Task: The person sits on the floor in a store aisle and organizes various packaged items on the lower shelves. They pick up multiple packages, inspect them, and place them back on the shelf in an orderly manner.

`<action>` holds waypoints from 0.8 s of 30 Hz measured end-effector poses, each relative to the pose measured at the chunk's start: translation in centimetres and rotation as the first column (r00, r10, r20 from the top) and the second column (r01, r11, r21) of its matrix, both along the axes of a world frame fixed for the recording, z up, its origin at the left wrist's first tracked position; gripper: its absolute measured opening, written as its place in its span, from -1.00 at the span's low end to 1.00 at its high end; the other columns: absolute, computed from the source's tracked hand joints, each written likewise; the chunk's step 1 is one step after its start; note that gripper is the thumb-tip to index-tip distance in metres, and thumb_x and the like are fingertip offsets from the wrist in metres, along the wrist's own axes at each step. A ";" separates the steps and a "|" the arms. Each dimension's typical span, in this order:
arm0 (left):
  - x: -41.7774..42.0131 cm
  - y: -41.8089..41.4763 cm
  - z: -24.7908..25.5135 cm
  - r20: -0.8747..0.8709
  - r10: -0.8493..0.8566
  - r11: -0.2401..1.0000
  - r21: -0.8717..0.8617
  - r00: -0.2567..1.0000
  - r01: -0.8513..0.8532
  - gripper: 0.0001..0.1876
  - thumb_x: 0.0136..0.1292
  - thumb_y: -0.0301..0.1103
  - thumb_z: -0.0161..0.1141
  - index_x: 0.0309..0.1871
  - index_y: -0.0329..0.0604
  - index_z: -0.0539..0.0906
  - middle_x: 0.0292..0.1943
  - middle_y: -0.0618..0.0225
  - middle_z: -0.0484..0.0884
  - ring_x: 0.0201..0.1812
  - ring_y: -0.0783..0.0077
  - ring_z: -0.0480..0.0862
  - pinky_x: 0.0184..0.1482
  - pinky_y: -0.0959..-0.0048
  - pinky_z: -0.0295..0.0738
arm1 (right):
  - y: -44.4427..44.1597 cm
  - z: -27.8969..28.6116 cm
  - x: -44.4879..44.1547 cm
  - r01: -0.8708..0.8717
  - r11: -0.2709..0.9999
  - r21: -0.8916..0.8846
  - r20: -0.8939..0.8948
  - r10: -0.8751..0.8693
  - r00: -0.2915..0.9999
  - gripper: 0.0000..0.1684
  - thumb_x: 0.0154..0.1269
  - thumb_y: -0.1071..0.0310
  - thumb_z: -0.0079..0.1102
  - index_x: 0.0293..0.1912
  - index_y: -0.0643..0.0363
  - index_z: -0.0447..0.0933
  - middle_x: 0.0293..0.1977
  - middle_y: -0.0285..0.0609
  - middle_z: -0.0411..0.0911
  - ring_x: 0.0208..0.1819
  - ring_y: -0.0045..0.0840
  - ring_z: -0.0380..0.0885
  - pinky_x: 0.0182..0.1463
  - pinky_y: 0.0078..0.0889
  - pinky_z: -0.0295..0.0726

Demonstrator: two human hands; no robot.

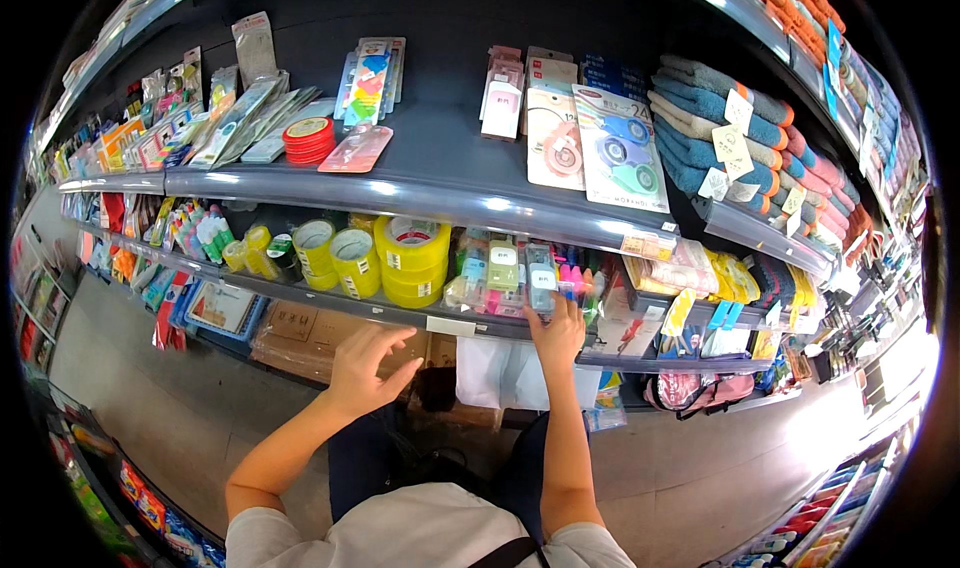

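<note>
My right hand (556,335) is at the front of the middle shelf, its fingertips at the lower end of a grey-blue boxed item (541,277); whether they grip it is hard to tell. Just left of that item stands a green boxed item (503,265). In front of the same shelf's edge, my left hand (371,365) is raised with its fingers apart, holding nothing. Behind it are stacks of yellow tape rolls (412,260) and a smaller yellow tape roll (354,262). Colourful highlighter pens (577,279) stand to the right of the grey-blue item.
The upper shelf (442,185) overhangs the middle one and carries carded correction tapes (622,148), a stack of red round tins or rolls (308,140) and packaged stationery. Folded towels (705,125) are piled at the right. Cardboard (315,339) and white sheets (495,373) lie below.
</note>
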State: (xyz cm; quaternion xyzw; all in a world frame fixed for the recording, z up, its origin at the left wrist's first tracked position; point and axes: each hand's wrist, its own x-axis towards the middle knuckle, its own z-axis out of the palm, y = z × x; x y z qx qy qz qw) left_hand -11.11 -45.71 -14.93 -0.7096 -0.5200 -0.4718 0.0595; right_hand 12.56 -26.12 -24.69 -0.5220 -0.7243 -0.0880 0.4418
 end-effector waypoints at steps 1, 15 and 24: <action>0.0 -0.4 -0.2 -0.016 -0.006 1.000 -0.006 1.000 0.006 -0.63 -0.03 -0.37 0.34 -0.11 -0.17 0.55 -0.44 0.31 0.55 -0.45 0.31 0.53 -0.42 0.42 0.43 | 0.0 0.0 0.0 0.001 1.000 0.006 -0.008 -0.001 1.000 -0.45 -0.12 0.08 0.38 -0.15 0.19 0.50 -0.35 -0.07 0.48 -0.30 -0.19 0.45 -0.22 -0.18 0.42; 3.9 0.9 -3.1 0.492 -0.269 0.786 -0.385 0.828 0.484 -0.46 0.21 -0.29 0.21 0.25 -0.13 0.33 -0.08 0.35 0.55 -0.31 0.62 0.52 -0.34 0.60 0.44 | -14.0 3.8 1.4 -0.178 0.933 0.311 -0.217 0.252 0.943 -0.53 -0.25 0.34 0.45 -0.24 0.17 0.52 -0.27 -0.08 0.51 -0.26 -0.25 0.46 -0.22 -0.30 0.42; 5.8 1.0 1.5 0.756 -0.288 0.631 -0.312 0.588 0.710 -0.47 0.25 -0.20 0.19 0.20 -0.22 0.30 -0.05 0.30 0.51 -0.11 0.57 0.51 -0.12 0.52 0.47 | -18.0 4.7 0.3 -0.369 0.805 0.465 0.014 0.410 0.912 -0.43 -0.18 0.17 0.48 -0.11 0.07 0.50 -0.11 -0.13 0.47 -0.31 -0.35 0.45 -0.24 -0.33 0.42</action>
